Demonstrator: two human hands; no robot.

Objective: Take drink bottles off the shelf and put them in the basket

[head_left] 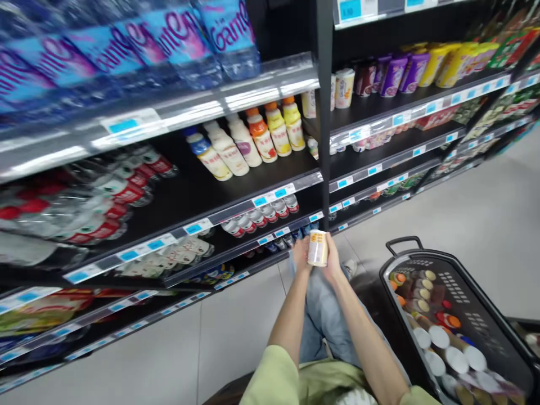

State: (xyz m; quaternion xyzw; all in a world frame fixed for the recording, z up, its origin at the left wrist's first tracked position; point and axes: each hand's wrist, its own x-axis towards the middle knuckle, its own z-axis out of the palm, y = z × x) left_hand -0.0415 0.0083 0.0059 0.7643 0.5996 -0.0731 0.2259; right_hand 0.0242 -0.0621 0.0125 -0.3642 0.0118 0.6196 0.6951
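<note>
Both my hands hold one small white and orange drink cup [318, 248] in front of my knees. My left hand [301, 255] grips its left side and my right hand [332, 261] wraps its right side. The cup is upright, just below the lower shelves. A row of yoghurt drink bottles [248, 143] with blue, white and orange caps stands on the middle shelf above. More cups [343, 88] stand on the shelf to the right of the black post.
A black shopping basket [485, 315] full of bottles and cups stands on the floor at my right. Water bottle packs [126, 50] fill the top shelf, and red-labelled bottles [105, 197] lie at left. Grey tiled floor [485, 214] extends right.
</note>
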